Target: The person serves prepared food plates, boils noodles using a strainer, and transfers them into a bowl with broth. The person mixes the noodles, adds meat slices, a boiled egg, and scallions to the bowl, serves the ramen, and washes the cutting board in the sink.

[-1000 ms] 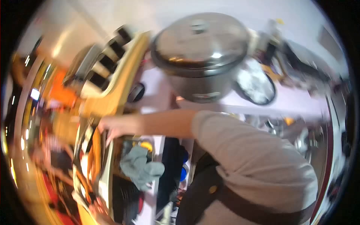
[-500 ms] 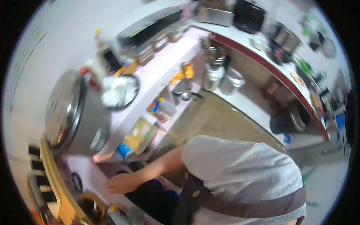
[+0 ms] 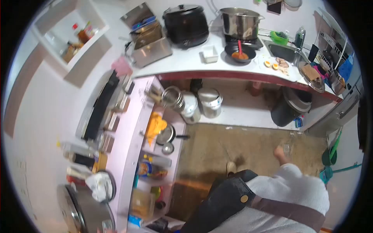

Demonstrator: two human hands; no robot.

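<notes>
the right hand [image 3: 279, 152] hangs over the brown floor [image 3: 206, 155], its forearm coming out of a light grey sleeve [image 3: 291, 176]. the hand is small and blurred, so i can't tell whether its fingers are spread or curled, or whether it holds anything. the left hand is out of view. nearest to the right hand in the view is a small pale square [image 3: 286, 148] on the floor, just beside it; i can't tell how far above the floor the hand is. a shoe [image 3: 231, 167] shows beside the dark apron [image 3: 223, 198]. beyond, under the white worktop [image 3: 186, 59], stands a dark bin [image 3: 283, 110]. on the worktop, a red-handled utensil [image 3: 239, 47] rests in a black pan [image 3: 230, 51], near egg halves [image 3: 267, 63] and a sink [image 3: 283, 50].
</notes>
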